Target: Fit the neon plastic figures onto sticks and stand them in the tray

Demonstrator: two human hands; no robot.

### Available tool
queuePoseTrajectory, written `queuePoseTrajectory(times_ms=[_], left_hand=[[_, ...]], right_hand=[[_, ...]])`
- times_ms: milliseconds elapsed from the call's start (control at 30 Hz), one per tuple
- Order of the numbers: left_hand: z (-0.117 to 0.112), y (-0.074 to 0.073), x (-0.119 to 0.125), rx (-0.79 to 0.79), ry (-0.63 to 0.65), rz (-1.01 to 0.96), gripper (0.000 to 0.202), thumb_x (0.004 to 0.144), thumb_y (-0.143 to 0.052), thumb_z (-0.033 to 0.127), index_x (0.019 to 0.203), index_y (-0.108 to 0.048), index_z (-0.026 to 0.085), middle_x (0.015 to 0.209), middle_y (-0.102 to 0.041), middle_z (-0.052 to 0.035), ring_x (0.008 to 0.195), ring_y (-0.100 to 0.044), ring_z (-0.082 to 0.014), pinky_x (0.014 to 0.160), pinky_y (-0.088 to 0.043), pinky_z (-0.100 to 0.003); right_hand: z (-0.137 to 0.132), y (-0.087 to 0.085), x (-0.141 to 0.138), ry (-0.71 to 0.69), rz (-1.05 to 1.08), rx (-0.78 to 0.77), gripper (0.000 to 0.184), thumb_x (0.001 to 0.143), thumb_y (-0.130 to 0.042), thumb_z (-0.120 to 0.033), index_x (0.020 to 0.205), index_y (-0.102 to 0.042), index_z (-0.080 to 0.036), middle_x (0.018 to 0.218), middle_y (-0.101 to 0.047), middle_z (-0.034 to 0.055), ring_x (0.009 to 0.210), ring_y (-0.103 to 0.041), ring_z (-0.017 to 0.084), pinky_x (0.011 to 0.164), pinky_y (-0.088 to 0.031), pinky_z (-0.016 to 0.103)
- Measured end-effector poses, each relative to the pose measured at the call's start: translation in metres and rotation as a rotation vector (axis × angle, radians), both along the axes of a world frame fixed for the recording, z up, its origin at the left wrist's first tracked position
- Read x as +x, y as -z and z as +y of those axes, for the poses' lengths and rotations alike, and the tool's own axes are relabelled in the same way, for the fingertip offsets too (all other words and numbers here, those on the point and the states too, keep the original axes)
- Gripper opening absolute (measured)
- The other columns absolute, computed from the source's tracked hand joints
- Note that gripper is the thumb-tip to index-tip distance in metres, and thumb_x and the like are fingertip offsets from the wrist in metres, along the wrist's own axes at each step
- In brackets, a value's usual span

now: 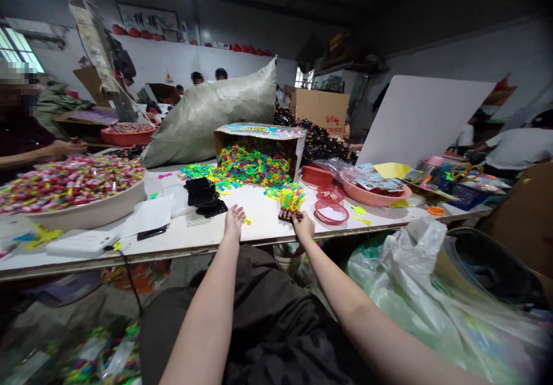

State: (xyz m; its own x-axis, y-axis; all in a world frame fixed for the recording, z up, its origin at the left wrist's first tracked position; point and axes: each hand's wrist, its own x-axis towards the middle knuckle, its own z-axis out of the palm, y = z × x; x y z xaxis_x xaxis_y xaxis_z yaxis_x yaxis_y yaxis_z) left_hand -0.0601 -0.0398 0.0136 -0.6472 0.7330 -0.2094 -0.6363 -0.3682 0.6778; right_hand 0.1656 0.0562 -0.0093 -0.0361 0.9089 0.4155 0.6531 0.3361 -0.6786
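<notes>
My left hand (pixel 234 220) rests palm up on the white table (pixel 259 226), fingers apart, holding nothing. My right hand (pixel 302 223) is closed on the near edge of a small black tray (pixel 290 202) filled with upright neon plastic pieces. A stack of empty black trays (pixel 203 195) lies just beyond my left hand. Behind them a tipped cardboard box (pixel 259 134) spills a heap of neon plastic pieces (pixel 242 169) onto the table.
Two small red baskets (pixel 330 212) and a pink basin (pixel 374 192) sit to the right. A large basin of candies (pixel 69 192) and a black phone (pixel 151 233) lie at left. Plastic bags (pixel 415 281) hang off the table's right. Other people work around.
</notes>
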Motion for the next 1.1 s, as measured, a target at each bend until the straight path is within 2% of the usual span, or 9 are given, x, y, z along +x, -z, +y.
queuePoseTrajectory(times_ms=[133,400,567,667,800,967,1100], left_hand=[[0.000,0.000,0.000,-0.009,0.000,0.010,0.018,0.071,-0.045,0.027,0.085,-0.051,0.018,0.082,-0.055,-0.0058,0.066,-0.051,-0.0121,0.064,-0.041,-0.025],[0.002,0.000,0.001,-0.031,0.004,0.037,0.018,0.071,-0.046,0.027,0.085,-0.051,0.018,0.083,-0.054,-0.0062,0.067,-0.052,-0.0123,0.066,-0.041,-0.025],[0.001,-0.002,0.002,-0.053,0.001,0.081,0.017,0.071,-0.045,0.027,0.084,-0.051,0.019,0.082,-0.054,-0.0059,0.069,-0.053,-0.0124,0.066,-0.042,-0.025],[0.001,-0.003,0.007,-0.077,-0.027,0.175,0.015,0.072,-0.046,0.024,0.084,-0.052,0.018,0.079,-0.054,-0.0045,0.066,-0.052,-0.0121,0.064,-0.041,-0.024],[0.003,-0.003,0.019,-0.108,-0.050,0.378,0.014,0.067,-0.052,0.010,0.078,-0.057,0.018,0.072,-0.054,-0.0014,0.065,-0.049,-0.0121,0.063,-0.039,-0.022],[0.012,-0.001,0.042,-0.130,0.002,0.563,0.021,0.060,-0.055,-0.003,0.063,-0.057,0.018,0.066,-0.052,-0.0024,0.083,-0.049,-0.0191,0.077,-0.037,-0.027],[0.024,0.004,0.063,-0.155,0.007,0.666,0.022,0.059,-0.060,-0.001,0.058,-0.057,0.021,0.072,-0.052,-0.0037,0.108,-0.037,-0.0245,0.091,-0.028,-0.033]], right_hand=[[0.001,0.002,-0.001,0.004,-0.040,-0.013,0.024,0.077,-0.047,-0.042,0.084,-0.057,-0.021,0.079,-0.065,0.0030,0.072,-0.058,0.016,0.063,-0.036,0.025],[-0.003,-0.002,-0.004,0.008,-0.136,0.023,0.023,0.080,-0.045,-0.037,0.089,-0.055,-0.018,0.079,-0.062,0.0094,0.076,-0.056,0.020,0.068,-0.036,0.028],[-0.010,-0.006,-0.009,0.001,-0.171,0.028,0.024,0.081,-0.046,-0.038,0.089,-0.056,-0.018,0.077,-0.062,0.0101,0.076,-0.057,0.020,0.067,-0.035,0.027],[-0.020,-0.009,-0.022,-0.029,-0.186,0.040,0.024,0.080,-0.047,-0.038,0.084,-0.060,-0.018,0.075,-0.063,0.0097,0.075,-0.057,0.020,0.067,-0.036,0.027],[-0.035,-0.008,-0.049,-0.103,-0.174,0.037,0.022,0.080,-0.047,-0.032,0.087,-0.063,-0.018,0.077,-0.065,0.0088,0.075,-0.058,0.019,0.070,-0.037,0.027],[-0.041,-0.005,-0.067,-0.168,-0.131,-0.006,0.029,0.079,-0.046,-0.025,0.103,-0.061,-0.019,0.087,-0.066,0.0073,0.080,-0.058,0.018,0.075,-0.038,0.026],[-0.038,-0.005,-0.063,-0.254,-0.049,-0.056,0.029,0.079,-0.043,-0.024,0.100,-0.062,-0.021,0.088,-0.067,0.0040,0.079,-0.059,0.017,0.071,-0.040,0.024]])
